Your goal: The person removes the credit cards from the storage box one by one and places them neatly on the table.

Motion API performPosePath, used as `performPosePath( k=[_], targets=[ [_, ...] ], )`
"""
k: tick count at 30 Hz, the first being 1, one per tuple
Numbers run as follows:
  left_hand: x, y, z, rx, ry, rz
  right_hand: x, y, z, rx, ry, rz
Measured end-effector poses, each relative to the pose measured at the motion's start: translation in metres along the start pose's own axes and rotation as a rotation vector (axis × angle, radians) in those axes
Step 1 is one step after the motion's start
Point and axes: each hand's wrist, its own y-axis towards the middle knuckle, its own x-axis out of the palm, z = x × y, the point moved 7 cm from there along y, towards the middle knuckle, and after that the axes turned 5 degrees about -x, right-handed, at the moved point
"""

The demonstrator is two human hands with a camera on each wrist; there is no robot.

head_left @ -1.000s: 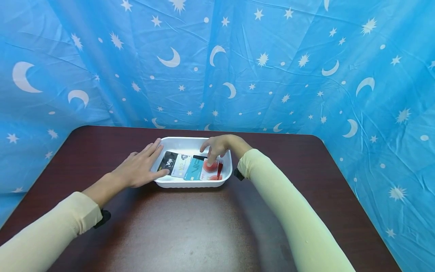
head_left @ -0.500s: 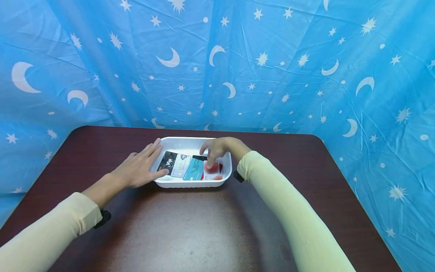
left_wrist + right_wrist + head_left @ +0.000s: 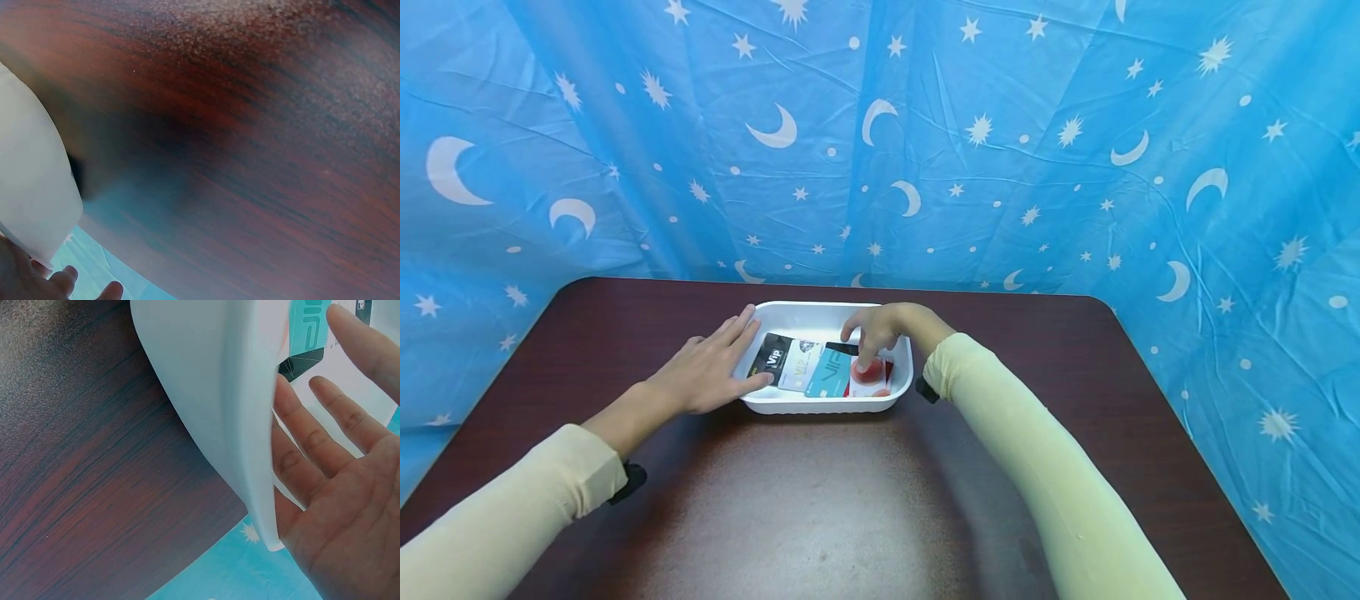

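A white plastic tray (image 3: 820,407) holds several cards in an overlapping row. From the left come a black VIP card (image 3: 766,364), a white VIP card (image 3: 797,371) and a teal VIP card (image 3: 829,377). At the right lies a white card with red round prints (image 3: 868,388), with red edges showing beneath it. My left hand (image 3: 709,373) rests on the tray's left rim, fingers extended. My right hand (image 3: 882,327) reaches over the right side, one digit touching the red-printed card. In the right wrist view its fingers look loosely extended beside the tray wall (image 3: 206,394).
Part of another black card (image 3: 842,347) shows behind the teal one. The tray stands on a dark wooden table (image 3: 760,517) near its far edge. A blue curtain (image 3: 970,167) with stars and moons hangs behind.
The red-printed card has shifted slightly right under my right hand, covering more of the red at its right and baring red along its left. My left hand has stayed put.
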Motion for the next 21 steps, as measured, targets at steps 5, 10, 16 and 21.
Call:
performPosePath(
  k=[5,10,16,21],
  targets=[
    [0.001,0.000,0.000,-0.005,0.003,-0.008,0.000,-0.006,-0.004,-0.013,0.025,-0.001],
    [0.001,0.000,0.000,-0.004,0.010,-0.010,-0.001,0.003,0.003,0.006,0.034,0.000],
    [0.001,0.001,-0.001,-0.001,0.016,-0.004,0.000,-0.001,0.000,-0.005,0.052,0.002],
    [0.002,0.001,-0.001,-0.002,0.013,-0.005,0.001,-0.008,-0.008,-0.043,0.041,0.004]
  ],
)
